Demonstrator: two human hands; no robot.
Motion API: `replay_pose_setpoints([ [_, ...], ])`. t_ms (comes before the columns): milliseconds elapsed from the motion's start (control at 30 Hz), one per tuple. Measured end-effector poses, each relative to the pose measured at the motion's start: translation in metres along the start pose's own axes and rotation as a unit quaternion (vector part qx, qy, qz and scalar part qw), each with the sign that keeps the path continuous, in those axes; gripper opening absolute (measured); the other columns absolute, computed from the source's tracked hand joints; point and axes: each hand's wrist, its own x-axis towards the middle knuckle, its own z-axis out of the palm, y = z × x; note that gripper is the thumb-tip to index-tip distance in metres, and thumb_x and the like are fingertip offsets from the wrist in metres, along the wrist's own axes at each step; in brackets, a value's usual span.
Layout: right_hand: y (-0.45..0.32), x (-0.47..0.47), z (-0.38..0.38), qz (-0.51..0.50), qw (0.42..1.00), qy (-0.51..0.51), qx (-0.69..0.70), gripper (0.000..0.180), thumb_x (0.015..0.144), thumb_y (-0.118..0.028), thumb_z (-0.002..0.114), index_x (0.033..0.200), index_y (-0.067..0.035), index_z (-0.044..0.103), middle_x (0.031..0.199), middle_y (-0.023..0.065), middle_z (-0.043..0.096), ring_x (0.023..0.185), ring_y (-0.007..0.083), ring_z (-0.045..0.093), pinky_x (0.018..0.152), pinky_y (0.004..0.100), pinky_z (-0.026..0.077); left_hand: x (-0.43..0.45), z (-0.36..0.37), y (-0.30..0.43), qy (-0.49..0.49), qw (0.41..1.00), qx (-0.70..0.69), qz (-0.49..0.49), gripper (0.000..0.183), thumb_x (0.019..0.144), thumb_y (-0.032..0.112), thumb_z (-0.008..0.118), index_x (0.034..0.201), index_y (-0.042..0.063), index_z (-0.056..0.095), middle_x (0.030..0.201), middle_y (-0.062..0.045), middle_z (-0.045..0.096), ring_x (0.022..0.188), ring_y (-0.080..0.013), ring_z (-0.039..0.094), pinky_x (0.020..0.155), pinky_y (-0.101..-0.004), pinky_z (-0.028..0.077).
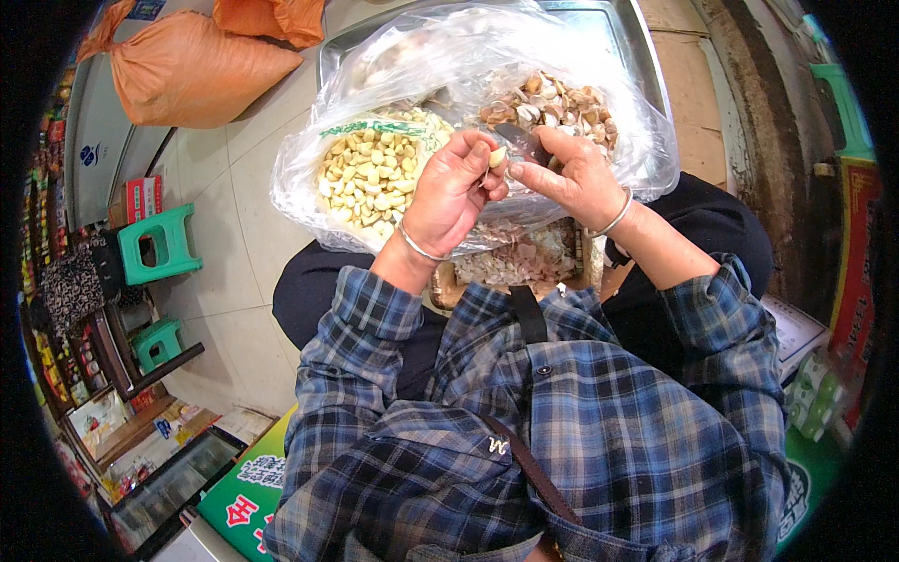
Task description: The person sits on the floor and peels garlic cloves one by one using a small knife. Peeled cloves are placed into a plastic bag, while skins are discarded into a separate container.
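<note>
My left hand [453,190] pinches a pale, peeled garlic clove [498,157] between thumb and fingers. Close beside it on the right, my right hand [579,172] grips a knife with a dark, broad blade [523,142]; its handle is hidden in the hand. Peeled garlic cloves [369,175] fill a clear plastic bag to the left of my hands. Unpeeled cloves [562,109] with brownish skins lie in clear plastic [435,49] behind the right hand. Below the hands, a worn box [442,291] between my knees holds garlic skins [516,263].
A metal tray [657,77] lies under the plastic. Orange woven sacks [189,70] rest on the tiled floor at the upper left. Green plastic stools [158,242] stand at the left near shelves of packaged goods. Flattened cardboard [688,105] lies right of the tray.
</note>
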Motion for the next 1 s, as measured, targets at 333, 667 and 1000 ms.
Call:
replay_pose_setpoints([
  [333, 0.002, 0.0, 0.002, -0.009, 0.996, 0.036, -0.082, 0.042, 0.081, -0.047, 0.062, 0.071, -0.006, 0.058, 0.063, 0.0134, 0.058, 0.061, 0.031, 0.059, 0.054, 0.0394, 0.045, -0.006, 0.012, 0.003, -0.002, 0.983, 0.183, -0.005, 0.019, 0.091, 0.017, 0.055, 0.1, 0.001, 0.059, 0.087, -0.004, 0.062, 0.075, -0.0129, 0.059, 0.071, -0.0277, 0.05],
  [667, 0.012, 0.002, 0.004, 0.02, 0.998, 0.033, -0.05, 0.048, 0.082, -0.051, 0.059, 0.07, -0.005, 0.056, 0.061, 0.0157, 0.056, 0.061, 0.0339, 0.059, 0.054, 0.0411, 0.044, -0.005, 0.015, -0.001, 0.043, 0.977, 0.201, 0.063, 0.018, 0.092, 0.012, 0.054, 0.105, 0.0, 0.059, 0.085, -0.004, 0.062, 0.074, -0.0127, 0.059, 0.068, -0.025, 0.05],
  [1000, 0.005, 0.0, 0.004, 0.02, 0.999, 0.031, -0.033, 0.048, 0.082, -0.05, 0.059, 0.068, -0.005, 0.056, 0.06, 0.0155, 0.057, 0.061, 0.0336, 0.059, 0.054, 0.0413, 0.044, -0.006, 0.016, -0.007, 0.052, 0.958, 0.256, 0.12, 0.015, 0.091, 0.01, 0.055, 0.102, -0.001, 0.058, 0.082, -0.005, 0.061, 0.072, -0.0136, 0.059, 0.067, -0.027, 0.05],
])
